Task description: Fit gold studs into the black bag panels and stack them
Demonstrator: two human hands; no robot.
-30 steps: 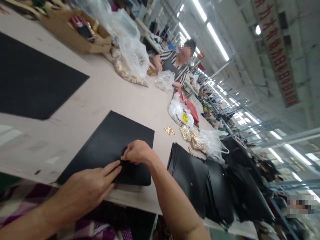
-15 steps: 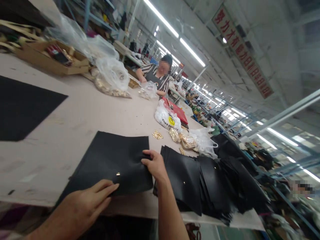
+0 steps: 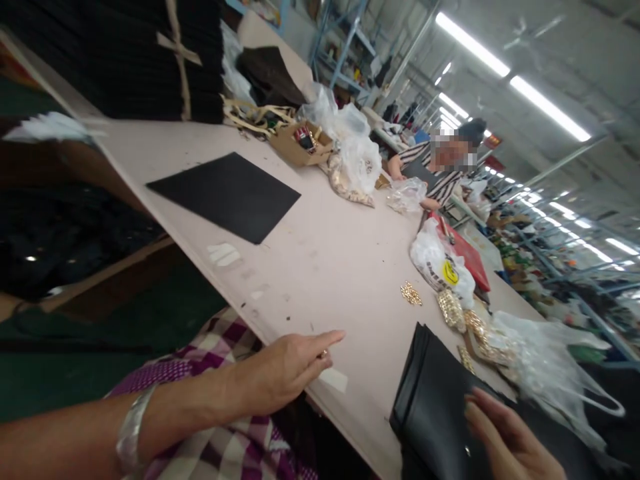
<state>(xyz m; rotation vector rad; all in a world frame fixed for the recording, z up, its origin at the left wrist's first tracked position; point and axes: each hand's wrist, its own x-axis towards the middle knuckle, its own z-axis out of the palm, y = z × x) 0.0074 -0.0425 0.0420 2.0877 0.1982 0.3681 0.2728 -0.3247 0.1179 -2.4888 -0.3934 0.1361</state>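
My left hand [image 3: 295, 365] is over the table's near edge, palm down, its index finger and thumb closed on a small gold piece [image 3: 324, 353]. At the lower right, my right hand [image 3: 517, 433] has its fingertips pinched at the upper edge of a black sheet [image 3: 440, 387] on a stack. A tiny gold fitting shows on that sheet beside my right fingers. Farther left, another black sheet [image 3: 227, 197] lies flat and apart on the table [image 3: 340, 267].
A gold heap [image 3: 411, 293], packets of gold pieces [image 3: 451, 310] and plastic bags [image 3: 445, 263] lie right of centre. Beyond are a cardboard box [image 3: 300, 147] and a person [image 3: 435, 167] in striped sleeves. Tied black bundles [image 3: 125, 60] stand at the upper left.
The view has swung left. The black sheet that was under both hands has left the middle of the table. My right hand has moved to the stack; my left hand has left the sheet.
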